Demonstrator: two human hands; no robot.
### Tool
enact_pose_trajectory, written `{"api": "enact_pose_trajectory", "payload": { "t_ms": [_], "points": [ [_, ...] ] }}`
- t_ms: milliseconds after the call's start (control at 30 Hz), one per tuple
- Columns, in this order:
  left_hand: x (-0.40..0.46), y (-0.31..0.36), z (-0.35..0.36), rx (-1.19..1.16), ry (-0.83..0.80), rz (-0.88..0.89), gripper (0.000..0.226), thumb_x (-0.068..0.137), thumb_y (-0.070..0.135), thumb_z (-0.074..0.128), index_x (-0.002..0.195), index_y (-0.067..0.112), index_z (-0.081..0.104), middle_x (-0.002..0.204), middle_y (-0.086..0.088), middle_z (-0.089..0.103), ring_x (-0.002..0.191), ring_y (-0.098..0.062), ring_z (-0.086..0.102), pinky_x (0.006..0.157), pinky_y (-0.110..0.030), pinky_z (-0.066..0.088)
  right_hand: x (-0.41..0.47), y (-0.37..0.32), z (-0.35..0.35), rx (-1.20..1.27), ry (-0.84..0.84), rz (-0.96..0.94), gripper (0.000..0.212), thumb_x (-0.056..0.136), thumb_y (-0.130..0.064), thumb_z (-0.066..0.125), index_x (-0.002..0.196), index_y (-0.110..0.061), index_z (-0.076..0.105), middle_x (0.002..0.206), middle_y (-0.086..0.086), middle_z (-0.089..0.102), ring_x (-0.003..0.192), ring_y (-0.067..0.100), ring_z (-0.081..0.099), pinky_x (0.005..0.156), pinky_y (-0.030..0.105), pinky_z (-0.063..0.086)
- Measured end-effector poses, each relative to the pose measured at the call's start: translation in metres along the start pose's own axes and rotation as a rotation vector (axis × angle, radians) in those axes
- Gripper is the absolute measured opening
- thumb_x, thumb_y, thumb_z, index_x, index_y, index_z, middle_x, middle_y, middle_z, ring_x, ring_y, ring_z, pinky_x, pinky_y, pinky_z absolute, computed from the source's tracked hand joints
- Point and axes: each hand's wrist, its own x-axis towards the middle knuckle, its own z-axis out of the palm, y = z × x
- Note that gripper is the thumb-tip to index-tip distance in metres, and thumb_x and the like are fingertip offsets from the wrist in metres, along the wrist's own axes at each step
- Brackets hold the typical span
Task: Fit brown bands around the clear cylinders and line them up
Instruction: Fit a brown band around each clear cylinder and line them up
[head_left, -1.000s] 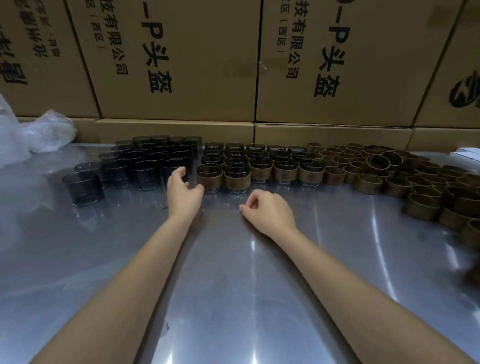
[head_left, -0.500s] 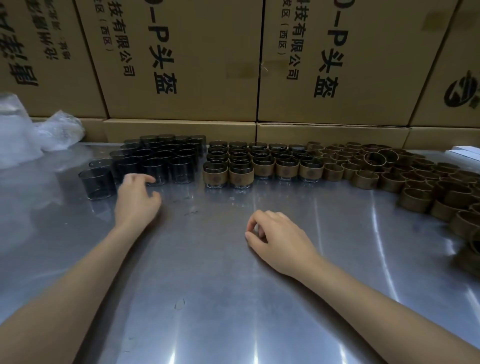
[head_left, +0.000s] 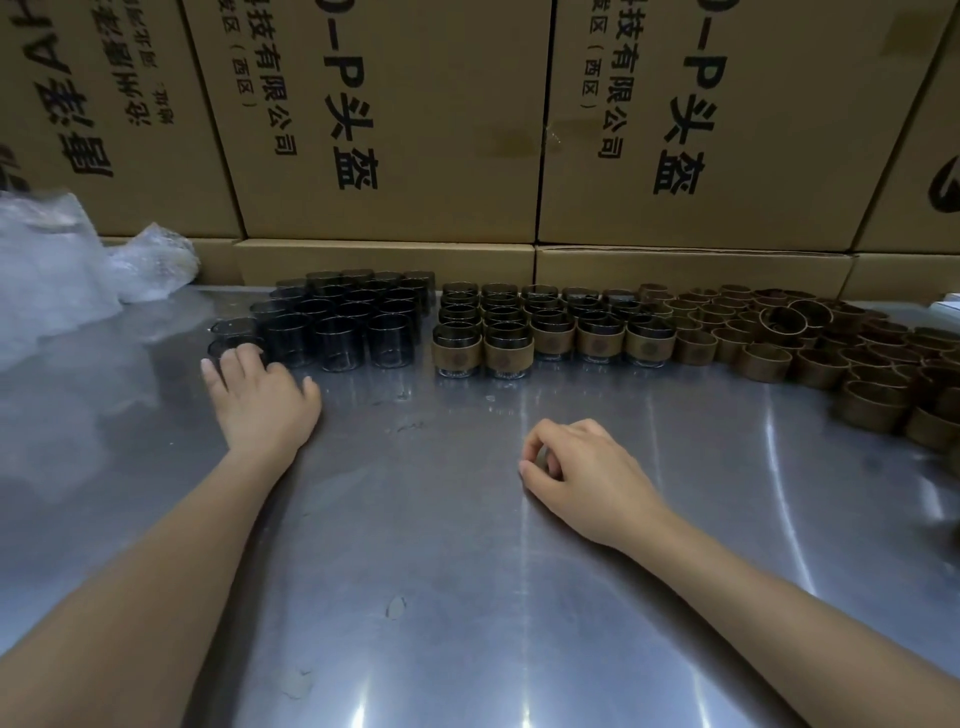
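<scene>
from the head view we look down on a shiny metal table (head_left: 467, 597). our left hand (head_left: 260, 400) lies out at about eleven o'clock, its fingers (head_left: 244, 358) reaching onto the nearest bare clear cylinder (head_left: 228, 348) at the near left corner of the unbanded cluster; the fingers hide most of that cylinder, and we cannot tell whether they curl round it or only rest on its rim. our right hand (head_left: 582, 467) rests on the table at about one o'clock, fingers curled loosely under, thumb tip near the forefinger, nothing held in it that we can see.

the bare clear cylinders (head_left: 337, 327) stand packed in rows at eleven to twelve o'clock, dark and see-through. just beside them, at twelve o'clock, stand the banded cylinders (head_left: 550, 332), lined up in neat rows, each with a brown band about its middle. the two at the left of the front row stand a little nearer to us than the rest.

from one to three o'clock the loose brown bands (head_left: 779, 343) crowd the table, most lying flat as open rings, one tipped on its edge.

behind everything, cardboard boxes (head_left: 395, 119) with black print form a wall. at ten o'clock lies crumpled clear plastic wrap (head_left: 62, 260).
</scene>
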Motion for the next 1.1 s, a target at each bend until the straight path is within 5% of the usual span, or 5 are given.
{"api": "enact_pose_trajectory", "payload": {
  "t_ms": [333, 533, 800, 967, 1100],
  "points": [
    [-0.067, 0.056, -0.026, -0.242, 0.064, 0.357, 0.032, 0.091, 0.031, 0.057, 0.099, 0.005, 0.072, 0.114, -0.014, 0.052, 0.112, -0.033, 0.047, 0.110, -0.049, 0.020, -0.001, -0.001, 0.000, -0.009, 0.017, 0.018, 0.010, 0.093, -0.038, 0.051, 0.091, -0.028, 0.052, 0.070, -0.016, 0.045, 0.096, 0.009, 0.044, 0.064, 0.025, 0.032],
    [-0.113, 0.106, -0.044, -0.445, 0.042, 0.534, 0.033, 0.092, 0.031, 0.052, 0.109, 0.008, 0.068, 0.114, -0.005, 0.051, 0.111, -0.021, 0.042, 0.090, -0.031, 0.037, -0.005, -0.001, -0.004, -0.095, 0.095, 0.163, 0.025, 0.091, -0.044, 0.053, 0.106, -0.024, 0.052, 0.100, -0.007, 0.052, 0.103, 0.014, 0.046, 0.077, 0.029, 0.041],
    [-0.148, 0.163, -0.058, -0.628, -0.044, 0.595, 0.029, 0.093, 0.015, 0.045, 0.109, 0.016, 0.069, 0.110, 0.004, 0.048, 0.104, -0.012, 0.038, 0.067, -0.025, 0.034, -0.027, 0.004, -0.011, 0.129, 0.140, 0.294, 0.027, 0.092, -0.029, 0.054, 0.117, -0.018, 0.052, 0.117, 0.001, 0.060, 0.114, 0.019, 0.049, 0.086, 0.036, 0.047],
    [-0.147, 0.164, -0.062, -0.757, -0.100, 0.601, 0.027, 0.091, 0.013, 0.051, 0.107, 0.018, 0.071, 0.102, 0.007, 0.048, 0.100, -0.010, 0.043, 0.075, -0.027, 0.044, -0.029, 0.007, -0.016, 0.253, 0.136, 0.365, 0.055, 0.088, -0.029, 0.058, 0.138, -0.019, 0.039, 0.136, 0.001, 0.054, 0.127, 0.021, 0.047, 0.098, 0.039, 0.045],
    [-0.144, 0.159, -0.068, -1.059, -0.196, 0.449, 0.022, 0.089, 0.010, 0.058, 0.098, 0.020, 0.075, 0.089, 0.015, 0.048, 0.087, 0.000, 0.050, 0.073, -0.004, 0.037, -0.029, 0.007, -0.017, 0.305, 0.147, 0.361, 0.065, 0.083, -0.036, 0.067, 0.138, -0.024, 0.034, 0.133, -0.002, 0.054, 0.123, 0.021, 0.049, 0.092, 0.037, 0.047]
  ]
}}
